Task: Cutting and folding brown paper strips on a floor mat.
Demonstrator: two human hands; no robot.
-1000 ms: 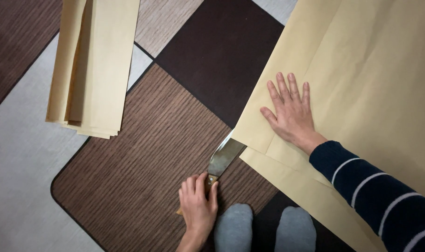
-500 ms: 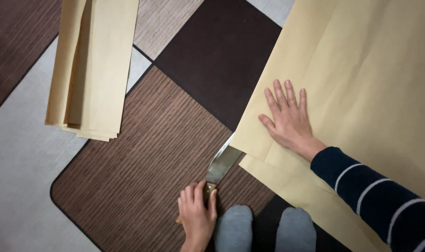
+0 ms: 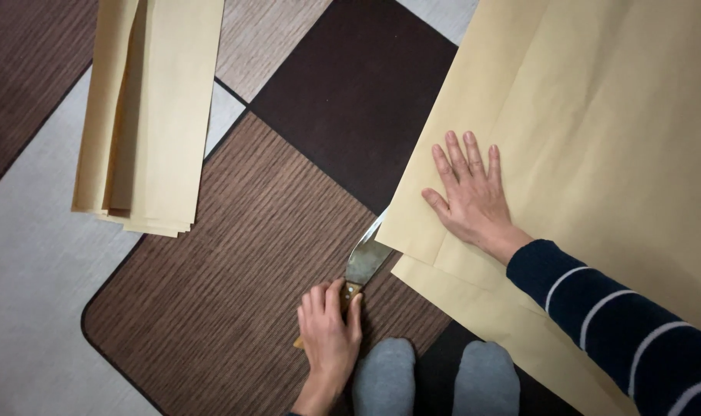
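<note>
2 hands at work on the floor, on a patchwork rug (image 3: 235, 254) of brown, dark and grey panels.

Knife (image 3: 363, 266): broad metal blade, wooden handle. Long axis runs diagonally, handle low-left, blade tip pointing up-right. Tip goes in at the fold of the large tan paper sheet (image 3: 597, 131), between upper layer and lower layer; tip itself hidden by the paper. Blade lies low, close to the rug.

Left hand (image 3: 329, 335): comes up from the bottom edge, wrist straight, knuckles up. Grip closed around the knife handle, fingers curled over it, thumb on the right side; a bit of the handle's butt shows at lower-left of the hand.

Right hand (image 3: 470, 192): flat, palm down on the tan sheet, just inside its left edge, fingers spread and pointing up and slightly left. Grip open, holding nothing, only pressing the paper. Forearm in a dark sleeve (image 3: 620, 323) with thin white stripes, entering from the lower right.

Stack of narrow tan paper strips (image 3: 150, 115) lies upper left, well apart from the knife, long axis near vertical.

2 grey-socked feet (image 3: 435, 381) at bottom centre, just right of the left hand.
</note>
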